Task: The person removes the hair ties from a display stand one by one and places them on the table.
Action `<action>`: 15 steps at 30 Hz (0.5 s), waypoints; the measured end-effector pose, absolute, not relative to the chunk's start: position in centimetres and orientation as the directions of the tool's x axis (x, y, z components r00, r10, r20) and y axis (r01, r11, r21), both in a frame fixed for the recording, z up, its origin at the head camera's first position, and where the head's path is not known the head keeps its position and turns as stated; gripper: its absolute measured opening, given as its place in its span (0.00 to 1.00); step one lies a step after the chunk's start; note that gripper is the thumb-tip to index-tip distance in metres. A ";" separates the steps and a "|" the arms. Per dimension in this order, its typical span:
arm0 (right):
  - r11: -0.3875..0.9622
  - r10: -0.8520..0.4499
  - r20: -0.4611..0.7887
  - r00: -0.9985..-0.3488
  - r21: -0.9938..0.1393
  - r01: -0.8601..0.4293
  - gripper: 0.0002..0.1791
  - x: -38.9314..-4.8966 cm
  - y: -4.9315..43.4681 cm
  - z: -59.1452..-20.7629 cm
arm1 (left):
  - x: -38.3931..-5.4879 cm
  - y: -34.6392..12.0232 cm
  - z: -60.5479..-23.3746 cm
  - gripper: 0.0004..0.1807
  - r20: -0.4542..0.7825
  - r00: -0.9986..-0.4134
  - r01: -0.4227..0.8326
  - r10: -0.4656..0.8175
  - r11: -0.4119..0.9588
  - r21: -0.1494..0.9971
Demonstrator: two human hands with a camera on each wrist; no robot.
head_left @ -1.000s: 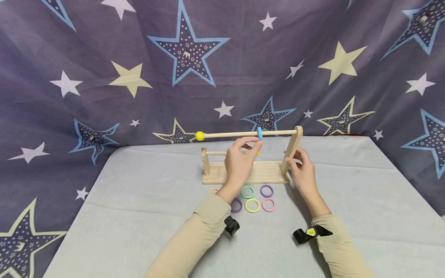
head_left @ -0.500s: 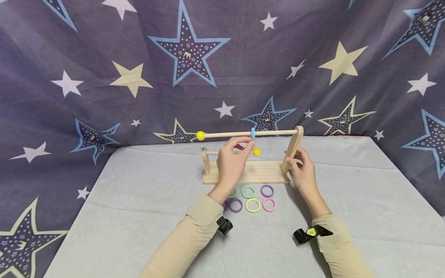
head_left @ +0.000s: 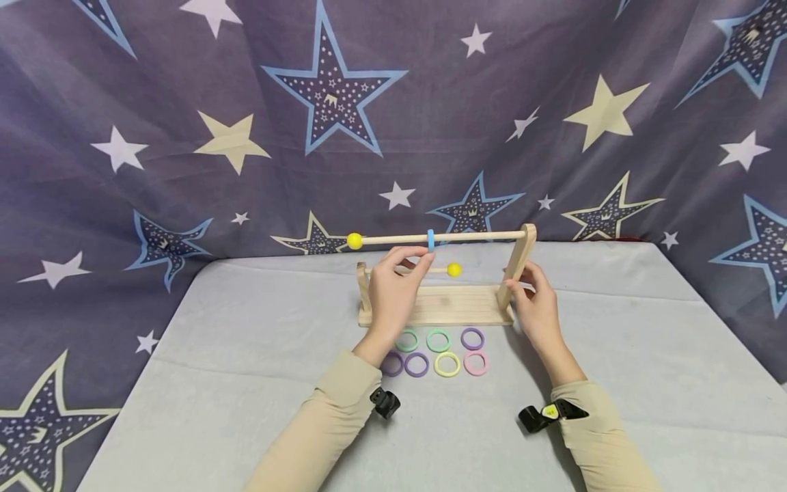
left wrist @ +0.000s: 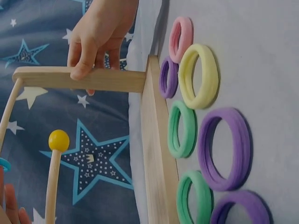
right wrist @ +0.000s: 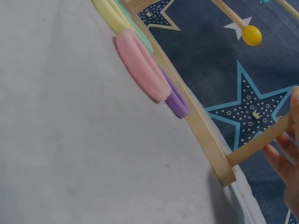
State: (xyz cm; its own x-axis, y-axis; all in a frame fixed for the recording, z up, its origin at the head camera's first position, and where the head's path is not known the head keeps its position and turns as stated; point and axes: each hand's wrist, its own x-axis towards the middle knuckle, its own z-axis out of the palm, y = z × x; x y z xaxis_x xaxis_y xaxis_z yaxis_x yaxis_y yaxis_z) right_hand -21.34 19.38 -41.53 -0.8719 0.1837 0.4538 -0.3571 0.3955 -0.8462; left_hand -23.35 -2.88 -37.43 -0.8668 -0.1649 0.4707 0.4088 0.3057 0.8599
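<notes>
My left hand [head_left: 392, 294] pinches a blue hair tie [head_left: 430, 240] between thumb and fingertips. The tie encircles the long upper rod [head_left: 479, 236] of a wooden stand [head_left: 458, 307], roughly midway along it. A yellow ball [head_left: 354, 240] caps that rod's left end. My right hand [head_left: 537, 307] grips the tall right upright [head_left: 520, 263], thumb in front and fingers behind. In the left wrist view only an edge of the blue tie [left wrist: 4, 164] shows. Below, the shorter rod [left wrist: 53, 186] with its own yellow ball [left wrist: 59, 140] is partly hidden by my left hand in the head view.
Several hair ties lie in two rows before the stand, among them a pink one [head_left: 476, 363], a yellow one [head_left: 447, 364], a green one [head_left: 439, 340] and a purple one [head_left: 472, 338]. My left wrist overlaps the row's left end. A star-patterned curtain [head_left: 393, 171] hangs behind.
My left hand has slid the blue hair tie leftward along the upper rod, uncovering the lower rod's yellow ball and more ties on the table. My right hand has stayed on the upright.
</notes>
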 end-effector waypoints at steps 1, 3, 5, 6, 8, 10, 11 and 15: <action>0.393 0.184 0.453 -0.872 -0.847 -0.357 0.22 -21.3 19.4 -41.6 | -23.4 -3.0 -37.4 0.08 0.472 -0.865 0.412 -0.168 0.297 0.861; 0.389 0.186 0.451 -0.873 -0.850 -0.356 0.22 -21.4 19.4 -41.6 | -23.3 -3.3 -37.3 0.07 0.468 -0.866 0.409 -0.175 0.290 0.865; 0.385 0.188 0.448 -0.874 -0.852 -0.354 0.22 -21.4 19.4 -41.6 | -23.3 -3.5 -37.3 0.07 0.461 -0.869 0.400 -0.181 0.291 0.869; 0.383 0.189 0.446 -0.875 -0.854 -0.352 0.22 -21.3 19.4 -41.6 | -23.3 -3.7 -37.3 0.07 0.459 -0.869 0.398 -0.183 0.292 0.870; 0.380 0.190 0.443 -0.876 -0.856 -0.350 0.22 -21.4 19.4 -41.6 | -23.3 -3.9 -37.3 0.07 0.458 -0.869 0.395 -0.187 0.298 0.869; 0.377 0.192 0.439 -0.878 -0.859 -0.348 0.22 -21.4 19.4 -41.6 | -23.3 -4.1 -37.4 0.07 0.462 -0.866 0.395 -0.192 0.304 0.867; 0.375 0.191 0.438 -0.878 -0.860 -0.347 0.22 -21.4 19.4 -41.6 | -23.3 -4.2 -37.4 0.07 0.464 -0.864 0.395 -0.195 0.310 0.865; 0.374 0.187 0.439 -0.879 -0.859 -0.349 0.22 -21.3 19.3 -41.6 | -23.5 -4.8 -37.6 0.07 0.465 -0.861 0.388 -0.208 0.325 0.863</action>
